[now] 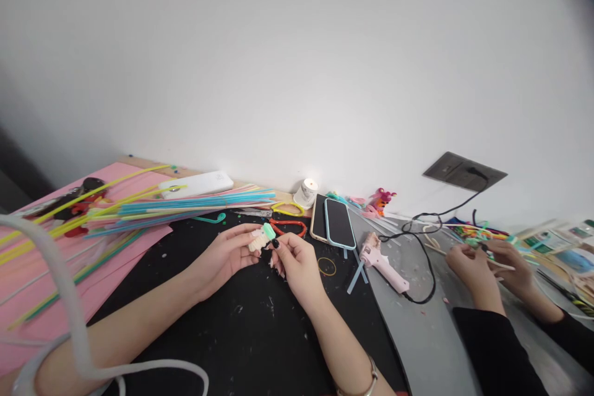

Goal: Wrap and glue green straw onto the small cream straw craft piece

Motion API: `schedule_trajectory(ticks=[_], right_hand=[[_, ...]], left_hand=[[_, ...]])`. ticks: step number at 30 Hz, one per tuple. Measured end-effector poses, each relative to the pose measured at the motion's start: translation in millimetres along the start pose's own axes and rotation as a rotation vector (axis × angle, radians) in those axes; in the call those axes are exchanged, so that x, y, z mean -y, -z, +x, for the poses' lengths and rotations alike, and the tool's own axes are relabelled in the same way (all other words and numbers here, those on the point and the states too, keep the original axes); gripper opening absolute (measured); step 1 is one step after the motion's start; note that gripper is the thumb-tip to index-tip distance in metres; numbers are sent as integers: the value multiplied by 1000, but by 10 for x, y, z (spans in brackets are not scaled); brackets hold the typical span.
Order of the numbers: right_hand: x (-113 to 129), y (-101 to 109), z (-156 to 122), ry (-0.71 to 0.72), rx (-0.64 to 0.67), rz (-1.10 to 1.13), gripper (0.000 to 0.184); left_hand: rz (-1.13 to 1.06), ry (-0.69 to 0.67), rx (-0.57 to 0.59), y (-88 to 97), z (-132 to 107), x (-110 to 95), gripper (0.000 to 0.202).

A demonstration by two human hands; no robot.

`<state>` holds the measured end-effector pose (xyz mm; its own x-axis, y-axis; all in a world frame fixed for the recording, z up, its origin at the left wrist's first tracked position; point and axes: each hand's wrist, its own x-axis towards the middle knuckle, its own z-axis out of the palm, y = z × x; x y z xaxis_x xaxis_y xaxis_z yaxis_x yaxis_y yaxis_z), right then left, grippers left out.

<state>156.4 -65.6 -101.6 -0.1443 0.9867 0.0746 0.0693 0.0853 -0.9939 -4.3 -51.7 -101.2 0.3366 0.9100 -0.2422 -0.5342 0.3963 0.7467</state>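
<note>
Over the black mat (218, 334), my left hand (232, 247) holds a small cream-coloured craft piece (257, 242) with ridged sides and a mint-green top (268, 232). Close against its right side is my right hand (293, 260), thumb and forefinger pinched together. What those fingertips grip is too small to make out. Just behind my hands lie scissors with red handles (297, 224), and behind these another pair with yellow handles (288, 208). A thin yellow ring (327, 266) rests on the mat to the right of my right hand.
Coloured sticks (195, 203) lie on pink sheets (106, 284) at left, beside a white box (197, 184). Right of centre are a paper cup (306, 193), a phone (340, 223) and a corded pink glue gun (384, 266). At far right, a co-worker's hands (482, 269) handle small pieces.
</note>
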Motion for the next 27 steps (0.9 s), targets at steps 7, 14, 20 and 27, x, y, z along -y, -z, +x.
schedule_trajectory(ticks=[7, 14, 20, 27], right_hand=[[15, 18, -6, 2, 22, 24, 16], [-5, 32, 2, -23, 22, 59, 17], [-32, 47, 12, -41, 5, 118, 21], [-13, 40, 11, -56, -19, 129, 21]], left_hand=[[-12, -10, 8, 27, 20, 22, 14], [-26, 6, 14, 50, 23, 34, 14], [-44, 42, 45, 26, -1, 7, 15], [-49, 94, 91, 20, 1, 1, 14]])
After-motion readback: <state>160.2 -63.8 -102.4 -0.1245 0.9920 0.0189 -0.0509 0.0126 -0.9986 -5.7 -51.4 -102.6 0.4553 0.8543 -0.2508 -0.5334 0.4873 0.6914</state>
